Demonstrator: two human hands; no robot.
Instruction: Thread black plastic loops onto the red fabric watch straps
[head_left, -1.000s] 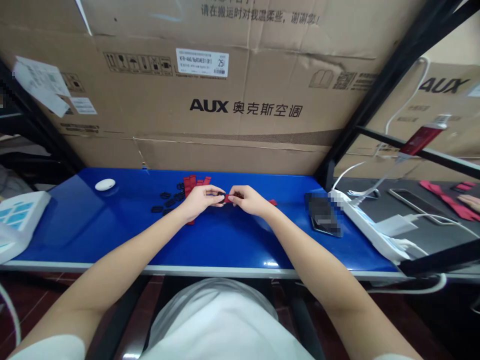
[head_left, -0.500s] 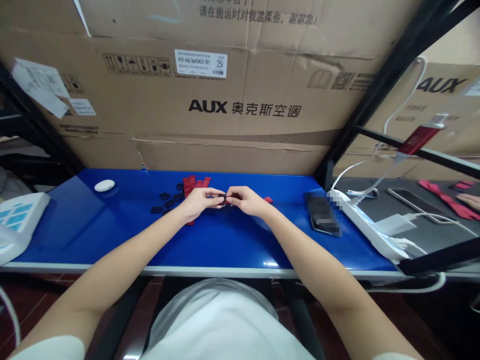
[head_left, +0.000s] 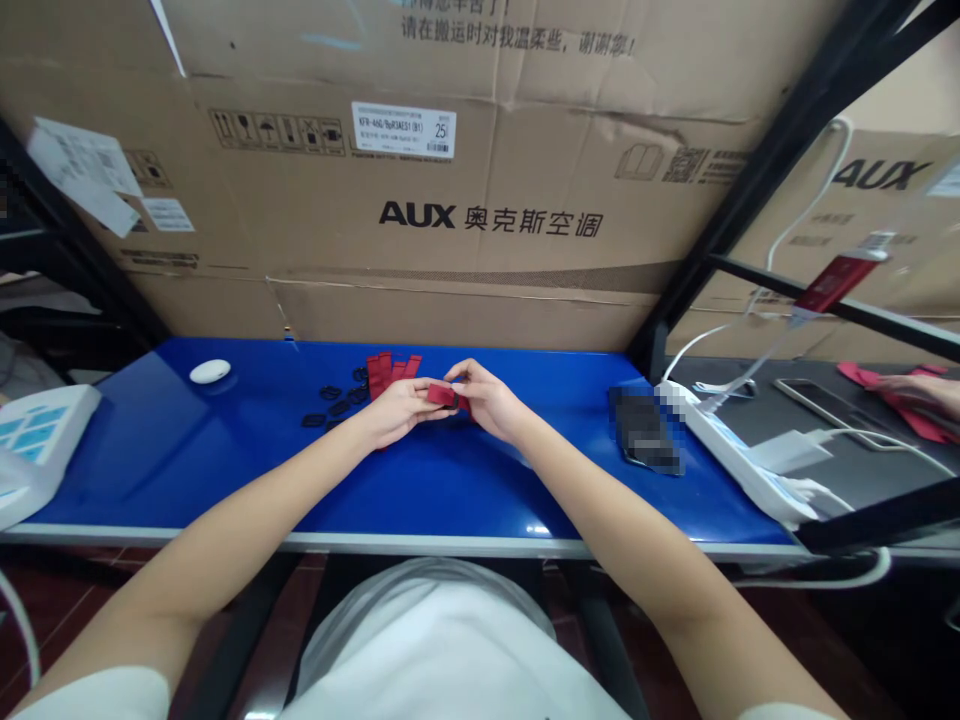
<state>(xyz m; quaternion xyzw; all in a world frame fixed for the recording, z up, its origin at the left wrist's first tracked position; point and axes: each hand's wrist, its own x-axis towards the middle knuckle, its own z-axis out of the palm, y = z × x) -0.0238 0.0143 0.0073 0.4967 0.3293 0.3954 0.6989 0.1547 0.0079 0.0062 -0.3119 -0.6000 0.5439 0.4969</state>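
Note:
Between my two hands is a red strap [head_left: 441, 396] with a black buckle [head_left: 453, 400] at its right part. My left hand [head_left: 403, 408] pinches the strap from the left. On the other side my right hand [head_left: 489, 402] has its fingers closed on the strap just right of the buckle. Several red straps [head_left: 381, 372] lie on the blue table behind my left hand. Several black buckles [head_left: 340, 408] are scattered to the left of them.
A white oval object [head_left: 210, 372] and a white device [head_left: 45, 450] stand at the left. A dark blurred item [head_left: 645, 430] and a white power strip [head_left: 739, 455] lie at the right. Another person's hand [head_left: 926, 392] touches red fabric [head_left: 862, 376] at far right.
More of the red strap now shows between my hands, over my left fingertips. My right fingers have shifted slightly. The other person's hand has moved left onto the red fabric.

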